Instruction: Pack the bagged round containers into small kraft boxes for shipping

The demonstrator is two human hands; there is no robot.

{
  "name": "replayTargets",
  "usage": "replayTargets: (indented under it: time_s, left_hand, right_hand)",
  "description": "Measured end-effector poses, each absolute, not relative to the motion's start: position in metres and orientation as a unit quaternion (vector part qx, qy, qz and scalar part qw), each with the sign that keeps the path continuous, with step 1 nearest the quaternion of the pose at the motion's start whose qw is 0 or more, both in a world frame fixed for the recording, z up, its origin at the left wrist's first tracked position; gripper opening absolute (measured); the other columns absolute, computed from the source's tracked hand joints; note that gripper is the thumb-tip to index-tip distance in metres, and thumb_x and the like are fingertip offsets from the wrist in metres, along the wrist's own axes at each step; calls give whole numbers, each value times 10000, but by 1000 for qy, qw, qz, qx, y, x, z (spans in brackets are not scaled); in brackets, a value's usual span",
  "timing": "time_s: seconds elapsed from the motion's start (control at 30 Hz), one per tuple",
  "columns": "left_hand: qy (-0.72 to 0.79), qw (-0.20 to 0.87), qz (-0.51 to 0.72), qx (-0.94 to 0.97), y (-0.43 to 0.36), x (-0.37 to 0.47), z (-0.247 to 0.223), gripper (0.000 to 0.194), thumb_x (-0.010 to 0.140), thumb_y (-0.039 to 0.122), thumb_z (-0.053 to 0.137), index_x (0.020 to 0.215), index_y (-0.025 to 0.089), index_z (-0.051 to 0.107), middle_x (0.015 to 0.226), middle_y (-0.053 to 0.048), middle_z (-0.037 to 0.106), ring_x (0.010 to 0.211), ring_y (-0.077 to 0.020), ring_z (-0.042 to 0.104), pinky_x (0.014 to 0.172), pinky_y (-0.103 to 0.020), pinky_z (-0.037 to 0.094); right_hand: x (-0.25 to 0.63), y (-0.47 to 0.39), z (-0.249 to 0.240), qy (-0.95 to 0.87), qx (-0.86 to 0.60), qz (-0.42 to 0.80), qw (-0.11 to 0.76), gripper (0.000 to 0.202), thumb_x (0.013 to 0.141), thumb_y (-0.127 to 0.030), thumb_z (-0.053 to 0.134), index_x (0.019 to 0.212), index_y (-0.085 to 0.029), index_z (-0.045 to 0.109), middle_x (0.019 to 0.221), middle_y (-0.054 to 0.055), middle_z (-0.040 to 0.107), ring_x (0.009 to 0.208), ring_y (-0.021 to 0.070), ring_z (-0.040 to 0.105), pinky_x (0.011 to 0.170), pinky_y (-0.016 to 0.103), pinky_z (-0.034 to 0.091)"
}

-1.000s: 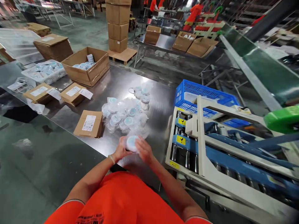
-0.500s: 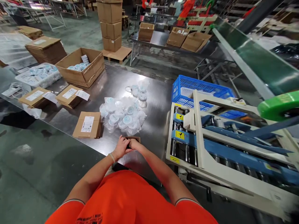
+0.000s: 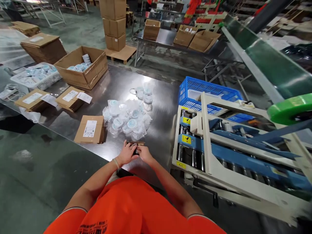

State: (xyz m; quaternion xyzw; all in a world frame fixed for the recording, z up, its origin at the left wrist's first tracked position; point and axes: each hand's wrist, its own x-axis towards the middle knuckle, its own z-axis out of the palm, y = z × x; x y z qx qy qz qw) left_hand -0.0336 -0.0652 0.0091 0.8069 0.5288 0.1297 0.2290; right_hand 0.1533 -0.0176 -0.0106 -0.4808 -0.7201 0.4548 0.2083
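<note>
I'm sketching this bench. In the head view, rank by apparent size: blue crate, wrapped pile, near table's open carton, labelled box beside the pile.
1. Blue crate, partly hidden
2. Open carton and wrapped pile: too alike to rank
3. Labelled box

1. I can make out no whole word from here.
2. Two yellow signs (image 3: 186,139) with black pictograms stand on the roller machine (image 3: 224,156).
3. The white label (image 3: 89,128) on the carton stack (image 3: 97,123) bears print too small to read.
4. Bagged round packs (image 3: 132,123) carry blurred lettering.
5. Black characters on the orange shirt (image 3: 117,211) are illegible.
</note>
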Motion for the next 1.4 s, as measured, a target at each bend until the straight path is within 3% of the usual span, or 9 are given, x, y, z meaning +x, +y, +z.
replayTargets:
  time_s: [0.23,0.37,0.47,0.57,0.73,0.87,1.07,1.27,1.4]
  left_hand:
    - [510,444,364,640,-66,-80,-6,468,989,468,659,1395,234,658,1445,-136,679,1405,-316,568,1311,-587,295]
    - [478,613,423,466,-62,-99,-33,876,672,528,966,1437,242,648,1489,-152,659,1437,-360,563,1215,-517,437]
    - [475,676,398,399,-49,-83,-49,915,505,442,1045,1323,202,710,1263,-130,762,1216,-338,695,1092,-480,531]
    - [510,657,390,396,-38,-67,-54,833,507,376,1029,1266,189,741,1149,-104,797,1090,-295,730,1029,-447,568]
    - [508,639,336,469,-33,-82,-32,601,750,298,843,1339,213,765,1285,-136,802,1148,-304,745,1047,-486,588]
    - [539,537,242,602,-36,-90,-11,460,928,330,633,1352,233,781,1519,-145,687,1386,-337,654,1168,-537,529]
    - [605,167,44,777,-59,-52,-9,988,872,610,781,1627,55,470,1577,-333,556,1623,-549,293,1266,-825,184]
    - [610,111,4,785,-68,-47,-16,893,911,462,791,1602,11,451,1505,-340,585,1468,-497,530,1166,-625,486]
    - [614,122,36,779,-47,-18,-29,867,898,456,806,1578,31,477,1462,-308,606,1399,-475,578,1109,-569,547]
  right_hand:
    - [206,-35,-11,-881,-341,314,99,129,990,-239,640,1037,-196,752,1373,132,694,1254,274,625,1106,423,533]
    - [204,-45,-16,-886,-363,279,77,213,1035,-172,552,979,-188,757,1377,111,697,1198,250,625,1024,346,538]
    - [193,-39,-16,-892,-363,264,49,209,1031,-169,563,944,-187,752,1237,99,735,1119,234,642,955,318,545]
    - [182,-22,-12,-876,-420,234,27,142,1023,-199,610,989,-197,748,1107,95,738,1050,244,667,930,332,559]
    - [171,-4,-15,-840,-500,182,106,515,929,-306,799,1421,-222,674,1502,174,637,1410,408,574,1144,524,527]
    - [183,-13,-30,-868,-431,234,77,508,1026,-308,638,1531,-257,629,1609,120,598,1526,385,509,1193,532,522]
    - [200,-25,-49,-870,-427,237,66,782,963,-433,767,1655,-210,479,1764,187,376,1630,433,349,1242,599,451]
    - [194,-19,-58,-852,-419,288,124,738,972,-421,744,1625,-173,505,1684,182,489,1550,387,475,1277,509,438]
    - [231,-14,-70,-808,-491,276,173,895,891,-425,833,1662,-219,426,1638,187,497,1521,374,493,1274,542,439]
